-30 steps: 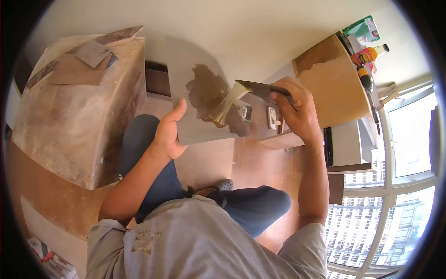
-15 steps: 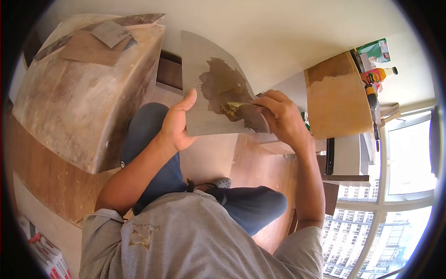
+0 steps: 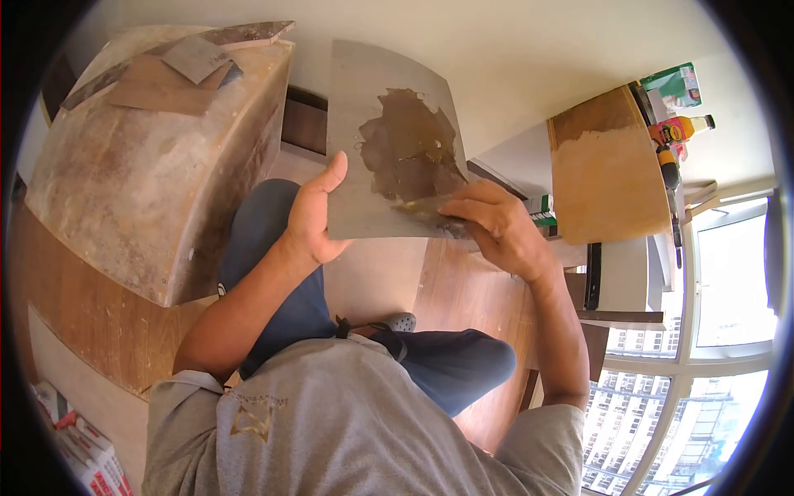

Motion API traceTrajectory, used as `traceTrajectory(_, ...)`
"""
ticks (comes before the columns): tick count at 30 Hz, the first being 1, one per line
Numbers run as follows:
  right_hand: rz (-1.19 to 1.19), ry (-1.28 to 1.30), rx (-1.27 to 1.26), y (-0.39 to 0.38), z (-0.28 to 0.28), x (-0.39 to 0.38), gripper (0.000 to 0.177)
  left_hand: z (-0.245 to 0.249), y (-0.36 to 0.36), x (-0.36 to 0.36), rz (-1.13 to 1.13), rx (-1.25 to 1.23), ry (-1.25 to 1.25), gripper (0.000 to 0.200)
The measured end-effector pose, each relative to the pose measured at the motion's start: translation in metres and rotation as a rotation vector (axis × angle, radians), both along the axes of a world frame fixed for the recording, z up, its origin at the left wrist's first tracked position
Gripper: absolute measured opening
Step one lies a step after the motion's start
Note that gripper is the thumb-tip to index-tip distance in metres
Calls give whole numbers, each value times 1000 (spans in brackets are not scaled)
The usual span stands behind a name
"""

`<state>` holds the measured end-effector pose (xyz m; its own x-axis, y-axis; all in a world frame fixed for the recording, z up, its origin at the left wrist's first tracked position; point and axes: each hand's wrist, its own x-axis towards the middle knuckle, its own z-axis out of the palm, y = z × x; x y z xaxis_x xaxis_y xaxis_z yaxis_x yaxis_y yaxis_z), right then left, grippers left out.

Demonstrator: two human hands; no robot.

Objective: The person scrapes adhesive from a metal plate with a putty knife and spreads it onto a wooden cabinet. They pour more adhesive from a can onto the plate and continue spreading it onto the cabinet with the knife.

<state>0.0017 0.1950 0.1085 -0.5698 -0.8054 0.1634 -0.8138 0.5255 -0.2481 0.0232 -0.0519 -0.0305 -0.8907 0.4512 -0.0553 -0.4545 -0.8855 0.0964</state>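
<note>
My left hand point(image 3: 313, 213) grips the lower left edge of a thin grey sheet point(image 3: 351, 99), thumb on the face and fingers behind it. The sheet is held up in front of me, slightly curved. A wet brown glue patch point(image 3: 405, 136) covers its middle and reaches toward the lower right. My right hand point(image 3: 498, 221) is closed round a thin, flat spreader point(image 3: 418, 203) smeared with glue, its edge against the lower part of the patch. Most of the spreader is hidden by the fingers.
At left stands a large worn wooden piece point(image 3: 157, 182) with loose sheet offcuts point(image 3: 165, 87) on top. A brown-faced panel point(image 3: 608, 182), a bottle point(image 3: 674, 130) and a drill point(image 3: 667, 165) are at right, near windows point(image 3: 732, 281). Cartons point(image 3: 87, 450) lie lower left.
My right hand has turned, and the spreader's edge now lies flatter and lower on the sheet. The sheet has tilted more upright, and the glue patch looks smoother.
</note>
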Motion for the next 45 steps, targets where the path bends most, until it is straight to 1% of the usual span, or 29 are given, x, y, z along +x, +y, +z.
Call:
traceTrajectory(1,7,-37,19,5,2,2,21,1,-1,-1,-1,1,-1,55)
traceTrajectory(3,4,-80,42,18,9,8,21,5,-3,1,-20,32,-18,47)
traceTrajectory(4,-24,-199,19,25,16,10,18,7,-3,0,-25,37,-16,47)
traceTrajectory(5,-54,-315,-2,31,22,11,16,8,-3,-1,-2,-85,-26,49)
traceTrajectory(6,-64,-312,5,38,28,13,16,9,-2,-1,18,-206,-37,51)
traceTrajectory(7,-258,-373,-154,46,36,14,13,7,1,-2,9,-194,-29,51)
traceTrajectory(8,-451,-422,-316,52,44,15,11,2,3,-2,46,-213,-30,50)
traceTrajectory(9,-468,-402,-313,55,50,13,11,-2,5,-3,79,-234,-25,50)
traceTrajectory(10,-534,-328,-332,58,57,7,13,-4,6,-4,61,-223,-1,50)
traceTrajectory(11,-598,-247,-350,60,66,0,16,-6,7,-3,78,-244,-58,49)
traceTrajectory(12,-611,-212,-346,60,76,-3,16,-7,8,-3,98,-263,-114,49)
traceTrajectory(13,-619,-167,-300,58,86,-7,18,-8,7,-3,88,-247,-88,49)
traceTrajectory(14,-626,-127,-252,54,97,-12,21,-11,7,-2,104,-275,-137,49)
traceTrajectory(15,-628,28,-60,45,115,-14,15,-15,6,-2,119,-302,-192,48)
traceTrajectory(16,-642,47,-48,41,126,-24,15,-19,5,-2,104,-287,-178,48)
traceTrajectory(18,-344,646,447,40,146,-53,12,-21,4,-1,101,-233,-113,48)
traceTrajectory(19,-356,642,472,42,154,-68,12,-14,3,1,80,-253,-148,47)
traceTrajectory(21,-378,599,856,45,165,-101,13,-10,4,3,75,-239,-159,47)
traceTrajectory(22,-380,590,875,51,164,-117,13,-10,3,4,93,-247,-165,47)
traceTrajectory(24,-301,612,1207,72,153,-151,12,-8,0,5,94,-226,-185,47)
traceTrajectory(25,-301,612,1221,79,144,-164,12,-6,0,5,100,-215,-202,47)
traceTrajectory(27,-326,666,1374,80,123,-189,12,-3,-2,5,99,-205,-234,46)
traceTrajectory(32,-283,570,1507,69,92,-236,12,-2,-7,5,96,-197,-330,46)
traceTrajectory(34,-284,540,1565,70,84,-246,12,-6,-10,5,60,-150,-274,51)
traceTrajectory(37,-300,548,1578,85,74,-262,12,-5,-10,4,87,-181,-280,51)
traceTrajectory(38,-307,538,1548,87,73,-265,14,-4,-9,4,85,-173,-295,51)
traceTrajectory(40,-299,526,1522,89,70,-272,15,-2,-9,2,80,-200,-313,44)
traceTrajectory(43,-319,493,1547,87,63,-281,15,-8,-11,3,62,-158,-293,50)
traceTrajectory(45,-267,524,1484,95,57,-292,16,-8,-11,4,60,-155,-310,49)
